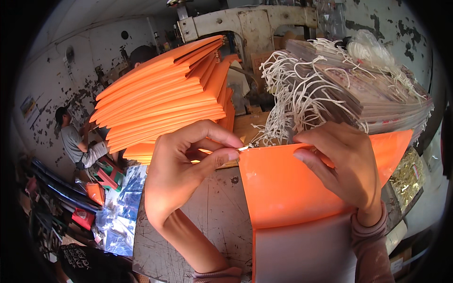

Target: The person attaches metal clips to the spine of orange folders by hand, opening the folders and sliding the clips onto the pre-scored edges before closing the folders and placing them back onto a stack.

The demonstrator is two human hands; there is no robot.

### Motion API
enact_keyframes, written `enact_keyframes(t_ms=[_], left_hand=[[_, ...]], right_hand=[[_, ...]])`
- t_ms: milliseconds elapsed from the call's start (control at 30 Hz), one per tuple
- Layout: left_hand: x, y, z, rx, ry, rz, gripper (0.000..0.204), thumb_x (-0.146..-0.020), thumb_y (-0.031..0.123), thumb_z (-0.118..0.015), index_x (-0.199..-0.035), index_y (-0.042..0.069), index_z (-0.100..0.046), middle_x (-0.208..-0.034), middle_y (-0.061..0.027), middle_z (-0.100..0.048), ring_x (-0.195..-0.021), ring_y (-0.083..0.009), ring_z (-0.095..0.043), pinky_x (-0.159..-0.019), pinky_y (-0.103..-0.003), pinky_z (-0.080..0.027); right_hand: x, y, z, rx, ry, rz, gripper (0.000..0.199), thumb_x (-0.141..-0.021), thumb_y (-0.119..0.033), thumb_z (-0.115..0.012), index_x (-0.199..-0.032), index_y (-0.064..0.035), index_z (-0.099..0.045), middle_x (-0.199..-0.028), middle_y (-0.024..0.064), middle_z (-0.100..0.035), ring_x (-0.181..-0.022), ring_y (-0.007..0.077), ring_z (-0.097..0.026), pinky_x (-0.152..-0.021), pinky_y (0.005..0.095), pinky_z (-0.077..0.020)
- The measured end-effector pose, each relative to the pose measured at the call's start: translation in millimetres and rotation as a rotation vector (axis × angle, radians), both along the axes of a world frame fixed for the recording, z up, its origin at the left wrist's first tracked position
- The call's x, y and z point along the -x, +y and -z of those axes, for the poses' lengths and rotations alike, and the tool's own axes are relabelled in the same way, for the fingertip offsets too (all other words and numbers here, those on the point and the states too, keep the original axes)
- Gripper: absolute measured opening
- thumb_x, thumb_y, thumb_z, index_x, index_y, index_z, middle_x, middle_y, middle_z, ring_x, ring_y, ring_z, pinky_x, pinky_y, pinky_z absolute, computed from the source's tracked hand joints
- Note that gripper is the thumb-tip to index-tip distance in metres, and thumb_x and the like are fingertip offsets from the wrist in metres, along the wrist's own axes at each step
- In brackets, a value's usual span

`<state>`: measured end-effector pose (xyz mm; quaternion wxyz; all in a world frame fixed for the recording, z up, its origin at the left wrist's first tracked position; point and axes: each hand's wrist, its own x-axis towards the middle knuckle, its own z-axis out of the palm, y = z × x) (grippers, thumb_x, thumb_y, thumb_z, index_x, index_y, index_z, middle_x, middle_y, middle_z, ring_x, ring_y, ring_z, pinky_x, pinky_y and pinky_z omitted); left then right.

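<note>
An orange plastic folder stands opened out in front of me, with a greyish, see-through lower panel. At its upper left corner, my left hand pinches a small pale, shiny piece between thumb and forefinger; its exact kind is too small to tell. My right hand curls over the folder's top edge, its thumb on the near face and its forefinger just above the edge. The right hand's other fingers are partly hidden.
A tall stack of orange folders rises behind my left hand. Behind my right lies a pile of clear sleeves with white cords. A metal machine frame stands beyond the scratched table. Another person sits far left.
</note>
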<state>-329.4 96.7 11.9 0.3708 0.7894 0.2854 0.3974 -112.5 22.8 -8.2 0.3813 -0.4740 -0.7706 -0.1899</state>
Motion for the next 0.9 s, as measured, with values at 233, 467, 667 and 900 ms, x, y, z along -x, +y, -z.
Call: enact_keyframes(t_ms=[233,467,667,900], left_hand=[[4.0,7.5,5.8,-0.022,-0.054,0.050,0.015,-0.072,-0.006,-0.064,-0.087,-0.002,-0.063,-0.082,-0.0071,-0.065,-0.074,-0.0086,-0.060,-0.066,-0.021,-0.048],[8.8,15.9,10.3,-0.074,-0.064,0.109,0.016,-0.071,-0.009,-0.063,-0.085,-0.001,-0.065,-0.083,-0.0080,-0.064,-0.076,-0.0102,-0.060,-0.068,-0.022,-0.049],[4.3,29.1,17.1,-0.143,-0.151,0.249,0.014,-0.069,-0.008,-0.065,-0.081,-0.001,-0.065,-0.082,-0.0098,-0.063,-0.077,-0.0150,-0.061,-0.069,-0.025,-0.050],[7.2,43.7,22.6,-0.151,-0.196,0.431,0.014,-0.070,-0.006,-0.066,-0.082,-0.002,-0.065,-0.084,-0.0113,-0.063,-0.077,-0.0151,-0.061,-0.069,-0.025,-0.050]], right_hand=[[-1.4,0.4,-0.6,0.050,-0.009,0.038,0.016,-0.068,-0.007,-0.068,-0.082,-0.0025,-0.060,-0.072,0.0085,-0.060,-0.060,0.0241,-0.056,-0.055,0.0316,-0.0426],[3.8,0.8,0.7,0.025,0.001,0.008,0.015,-0.069,-0.008,-0.067,-0.080,-0.0028,-0.059,-0.070,0.0087,-0.059,-0.058,0.0249,-0.055,-0.053,0.0324,-0.0418],[2.1,1.8,1.8,0.015,-0.020,0.036,0.014,-0.069,-0.009,-0.067,-0.079,-0.0030,-0.059,-0.067,0.0084,-0.057,-0.056,0.0249,-0.053,-0.052,0.0322,-0.0402],[3.3,-0.2,-0.6,0.049,0.016,0.016,0.013,-0.069,-0.010,-0.067,-0.076,-0.0031,-0.059,-0.064,0.0082,-0.055,-0.054,0.0245,-0.051,-0.051,0.0326,-0.0393]])
